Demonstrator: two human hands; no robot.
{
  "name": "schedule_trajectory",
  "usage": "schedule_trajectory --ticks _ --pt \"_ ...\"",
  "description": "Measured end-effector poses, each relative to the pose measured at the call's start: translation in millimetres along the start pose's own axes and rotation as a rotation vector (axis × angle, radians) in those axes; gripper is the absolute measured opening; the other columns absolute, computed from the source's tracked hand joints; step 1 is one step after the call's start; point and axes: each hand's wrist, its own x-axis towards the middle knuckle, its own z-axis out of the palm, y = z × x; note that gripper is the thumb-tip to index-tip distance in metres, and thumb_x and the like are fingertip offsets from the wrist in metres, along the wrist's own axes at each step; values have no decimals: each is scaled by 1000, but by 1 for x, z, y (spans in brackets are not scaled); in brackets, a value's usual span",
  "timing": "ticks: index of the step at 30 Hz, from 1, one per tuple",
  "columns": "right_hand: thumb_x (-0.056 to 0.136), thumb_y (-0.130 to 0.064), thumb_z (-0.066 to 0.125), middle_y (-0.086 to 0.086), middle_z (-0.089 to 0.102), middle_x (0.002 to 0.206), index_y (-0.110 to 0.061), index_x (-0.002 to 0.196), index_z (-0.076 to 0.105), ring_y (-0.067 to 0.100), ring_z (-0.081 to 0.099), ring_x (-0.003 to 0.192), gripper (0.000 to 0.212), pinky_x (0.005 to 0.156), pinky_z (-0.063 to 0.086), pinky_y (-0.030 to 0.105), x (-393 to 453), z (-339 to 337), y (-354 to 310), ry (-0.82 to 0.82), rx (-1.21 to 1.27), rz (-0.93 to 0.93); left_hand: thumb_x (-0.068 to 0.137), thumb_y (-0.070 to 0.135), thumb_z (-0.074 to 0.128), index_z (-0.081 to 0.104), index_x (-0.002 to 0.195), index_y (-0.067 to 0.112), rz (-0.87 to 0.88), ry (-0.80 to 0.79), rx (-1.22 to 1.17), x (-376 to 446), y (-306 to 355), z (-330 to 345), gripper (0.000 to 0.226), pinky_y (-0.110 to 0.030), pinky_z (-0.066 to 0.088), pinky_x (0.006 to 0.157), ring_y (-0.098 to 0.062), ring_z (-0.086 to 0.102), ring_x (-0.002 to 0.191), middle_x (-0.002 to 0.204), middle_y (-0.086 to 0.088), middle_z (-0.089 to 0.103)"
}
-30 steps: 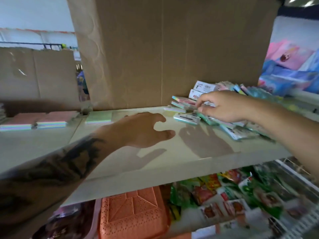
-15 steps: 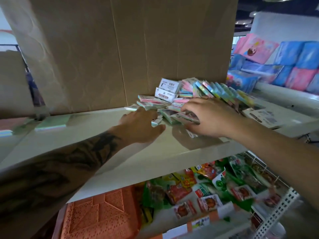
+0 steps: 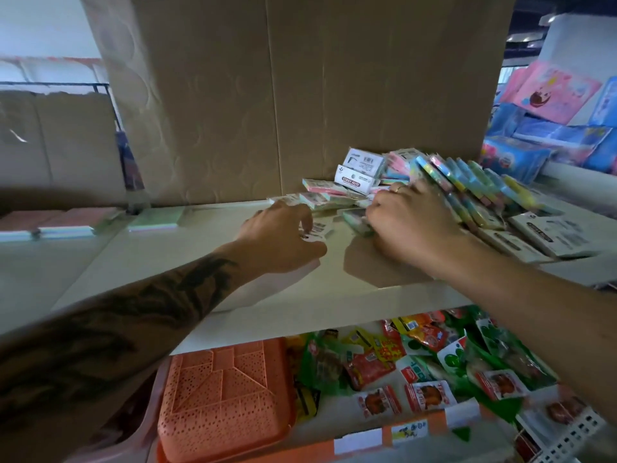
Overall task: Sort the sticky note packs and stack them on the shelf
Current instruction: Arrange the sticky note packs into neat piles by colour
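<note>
Both hands are down on the white shelf, right in front of the big cardboard box. The left hand has its fingers curled loosely down over a small white-labelled pack lying flat on the shelf. The fingertips touch it, but I can't tell if it's really gripped or just pressed. The right hand (ring on one finger) is curled down into the pile of sticky note packs, fingers closed around a greenish pack at the pile's near edge.

The pile sits at the foot of the box, towards its right end: pink and green packs lying flat, two white boxed ones propped on top, then a leaning row of blue/yellow packs fanned off to the right. Flat white carded packs lie right of that row. Way left of the box there's a lone green pad, and further left some pink pads.

Under the shelf, an orange perforated basket sits upside down, with a heap of snack packets in the wire-fronted tray beside it.

Compared with half a second ago, the left hand has pushed further in towards the box and now covers that white pack. The right hand has stayed buried in the same spot in the pile.
</note>
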Motion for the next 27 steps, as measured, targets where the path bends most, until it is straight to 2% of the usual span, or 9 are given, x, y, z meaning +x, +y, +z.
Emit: schedule_trajectory --ticks 2,5,9,12,15,19,22,24,27 --pt "72 -12 70 6 70 85 -15 85 76 32 68 85 15 84 42 44 0 6 -5 41 -37 -6 81 59 68 59 107 35 5 11 0 -12 -8 -5 36 -32 42 68 -18 55 89 107 7 55" --pt "68 -15 77 3 71 75 -17 76 72 27 68 76 9 81 41 41 4 4 -6 95 -49 10 81 56 70 61 105 34 -13 39 -36 -31 -22 -10 34 -32 43 68 -18 57 88 107 4 60" --pt "77 -16 76 10 71 73 -13 77 66 31 68 69 10 77 44 43 11 -7 -14 202 17 0 79 52 72 65 107 31 -65 107 -33 -56 -42 -21 36 -35 47 76 -23 58 93 109 -1 63" --pt "76 -9 74 18 63 60 -7 75 59 34 62 55 16 70 46 44 15 -21 -33 357 121 -1 79 50 73 66 107 31 -99 154 -46 -72 -58 -30 34 -35 48 78 -24 58 96 111 -1 64" --pt "75 -3 74 19 56 52 -7 77 56 35 57 45 19 61 41 40 23 -35 -58 481 185 -15 79 48 71 65 107 33 -117 167 -50 -86 -78 -42 33 -34 42 76 -22 57 98 114 1 63" --pt "67 -1 76 12 52 51 -12 75 50 35 55 48 29 56 31 36 45 -55 -95 550 194 -54 67 56 63 62 100 38 -129 211 -71 -102 -113 -63 37 -33 41 78 -22 57 99 112 4 65" --pt "74 0 71 11 55 59 -13 80 49 36 59 55 26 58 40 39 67 -73 -126 591 271 -95 72 50 68 65 99 35 -117 236 -74 -115 -146 -80 31 -33 42 78 -22 57 97 108 3 67" --pt "80 -3 66 11 58 64 -12 84 51 38 61 59 18 61 46 43 81 -85 -146 601 338 -117 68 54 63 63 96 37 -114 252 -77 -126 -167 -90 33 -35 46 81 -23 58 97 106 4 67" --pt "85 -6 63 12 60 67 -10 85 53 39 63 62 11 62 48 45 102 -104 -189 585 379 -145 64 54 60 65 96 34 -123 255 -96 -143 -207 -105 38 -34 45 83 -22 56 99 104 4 65"
